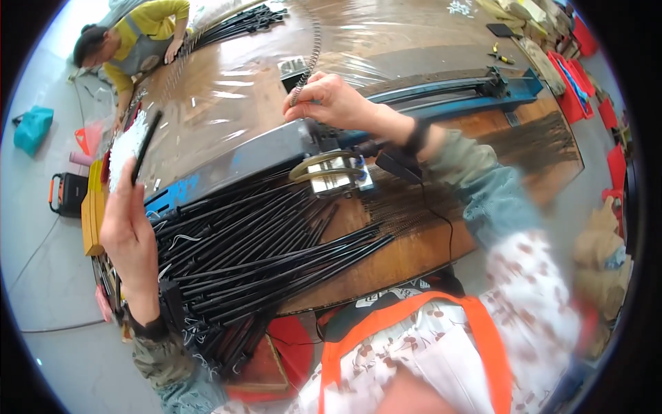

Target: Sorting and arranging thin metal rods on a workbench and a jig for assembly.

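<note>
My left hand (pixel 129 231), raised at the left of the table, is closed on a black rod (pixel 146 146) that points up and away. Past the middle of the table, my right hand (pixel 331 101) pinches the near end of a long thin coil spring (pixel 316 41), which arches up out of the top of the view. Below my right hand sits a blue bench machine (pixel 241 153) with a shiny metal block (pixel 331 176) and a brass-coloured ring. Many long black rods (pixel 241 255) with thin white strings at their ends lie in a heap between my hands and my body.
A co-worker (pixel 131 45) in yellow leans over the table's far left, by more black rods (pixel 241 27). White small parts (pixel 127 148) lie at the left edge. A blue rail (pixel 448 103) runs right. More springs (pixel 407 214) lie on the wooden table (pixel 331 276). Red bins (pixel 569 86) stand right.
</note>
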The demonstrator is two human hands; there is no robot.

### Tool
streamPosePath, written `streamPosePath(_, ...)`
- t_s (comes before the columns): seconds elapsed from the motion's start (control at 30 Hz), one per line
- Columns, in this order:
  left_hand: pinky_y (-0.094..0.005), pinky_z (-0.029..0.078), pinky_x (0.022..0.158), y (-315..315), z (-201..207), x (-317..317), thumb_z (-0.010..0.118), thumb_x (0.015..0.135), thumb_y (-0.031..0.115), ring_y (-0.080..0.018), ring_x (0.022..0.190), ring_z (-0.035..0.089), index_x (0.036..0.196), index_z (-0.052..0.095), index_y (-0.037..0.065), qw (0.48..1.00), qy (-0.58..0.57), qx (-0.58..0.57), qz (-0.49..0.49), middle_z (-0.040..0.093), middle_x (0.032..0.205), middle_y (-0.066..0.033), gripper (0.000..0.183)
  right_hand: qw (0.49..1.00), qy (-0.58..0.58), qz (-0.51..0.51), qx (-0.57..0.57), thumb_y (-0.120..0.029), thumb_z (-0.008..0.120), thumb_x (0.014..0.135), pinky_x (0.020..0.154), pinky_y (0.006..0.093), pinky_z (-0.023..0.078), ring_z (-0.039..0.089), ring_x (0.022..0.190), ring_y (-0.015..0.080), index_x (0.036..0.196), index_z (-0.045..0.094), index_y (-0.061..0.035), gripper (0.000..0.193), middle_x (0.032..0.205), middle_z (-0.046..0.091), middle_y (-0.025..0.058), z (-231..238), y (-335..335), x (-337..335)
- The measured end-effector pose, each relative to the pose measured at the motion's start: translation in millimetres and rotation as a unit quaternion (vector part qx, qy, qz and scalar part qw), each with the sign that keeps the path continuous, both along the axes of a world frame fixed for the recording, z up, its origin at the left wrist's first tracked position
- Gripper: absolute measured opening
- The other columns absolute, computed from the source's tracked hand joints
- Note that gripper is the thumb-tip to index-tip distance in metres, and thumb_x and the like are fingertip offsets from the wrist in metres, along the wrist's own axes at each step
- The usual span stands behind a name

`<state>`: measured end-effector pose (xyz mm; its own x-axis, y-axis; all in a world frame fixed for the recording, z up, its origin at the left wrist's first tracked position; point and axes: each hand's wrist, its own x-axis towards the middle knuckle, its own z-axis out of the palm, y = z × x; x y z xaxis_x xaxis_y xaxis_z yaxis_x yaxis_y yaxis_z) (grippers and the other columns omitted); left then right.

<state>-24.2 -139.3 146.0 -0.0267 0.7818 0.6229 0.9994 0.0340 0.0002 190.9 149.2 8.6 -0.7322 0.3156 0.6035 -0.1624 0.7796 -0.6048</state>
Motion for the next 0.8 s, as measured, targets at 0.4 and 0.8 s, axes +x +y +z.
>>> streamPosePath(0.4,-0.0385,0.047,0.064,-6,-61,-24,0.063,0.096,0.004,-0.0312,0.067,0.056,0.136,0.061,0.016,0.995,-0.084,-0.029,0.042,0.059,0.083,-0.0165,0.042,0.961,-0.159,0.024,0.224,-0.014,0.069,0.088,0.075,0.0376,0.048,0.066,0.078,0.0267,0.095,0.069,-0.0060,0.010,0.082,0.070,0.0096,-4,-5,-34)
streamPosePath(0.8,-0.0409,0.054,0.064,114,-125,2,0.063,0.088,0.008,-0.0296,0.077,0.065,0.118,0.067,0.016,0.985,-0.022,-0.078,-0.150,0.062,0.080,-0.0094,0.032,0.844,-0.216,-0.362,0.331,-0.007,0.063,0.089,0.089,0.0426,0.043,0.062,0.093,0.0298,0.092,0.068,-0.0069,0.007,0.086,0.068,0.0092,-13,114,285)
